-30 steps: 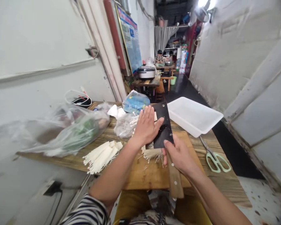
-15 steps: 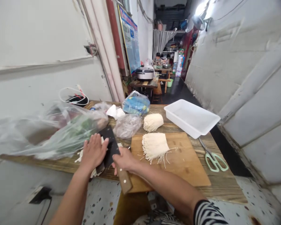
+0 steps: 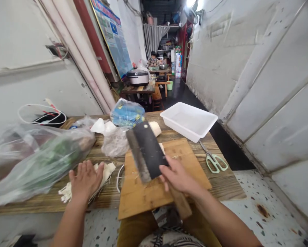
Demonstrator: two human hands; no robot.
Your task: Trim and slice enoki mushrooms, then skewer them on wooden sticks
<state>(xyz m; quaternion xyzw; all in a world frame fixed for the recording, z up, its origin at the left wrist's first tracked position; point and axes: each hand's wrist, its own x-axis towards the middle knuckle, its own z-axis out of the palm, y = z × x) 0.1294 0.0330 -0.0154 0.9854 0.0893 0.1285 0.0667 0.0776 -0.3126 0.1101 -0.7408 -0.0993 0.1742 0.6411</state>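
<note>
A dark, broad-bladed cleaver [image 3: 149,149] is held in my right hand [image 3: 178,175], its fingers wrapped round where blade and handle meet. The blade is raised over the wooden cutting board [image 3: 192,164] and hides most of the mushrooms behind it. Fingers spread, my left hand [image 3: 86,179] lies on a pale bunch of enoki mushrooms [image 3: 107,171] on the table, left of the board. Past the blade's top, part of another pale bunch [image 3: 155,128] shows.
Right of the board lie green-handled scissors [image 3: 212,159], with a white plastic tray [image 3: 189,120] behind them. Plastic bags [image 3: 53,154] cover the table's left side; a blue bag [image 3: 127,113] stands further back. A person [image 3: 153,61] sits far off.
The cleaver in my right hand has moved from beside my left hand to over the board. My left hand stays on the left bunch. The whole view has swung right.
</note>
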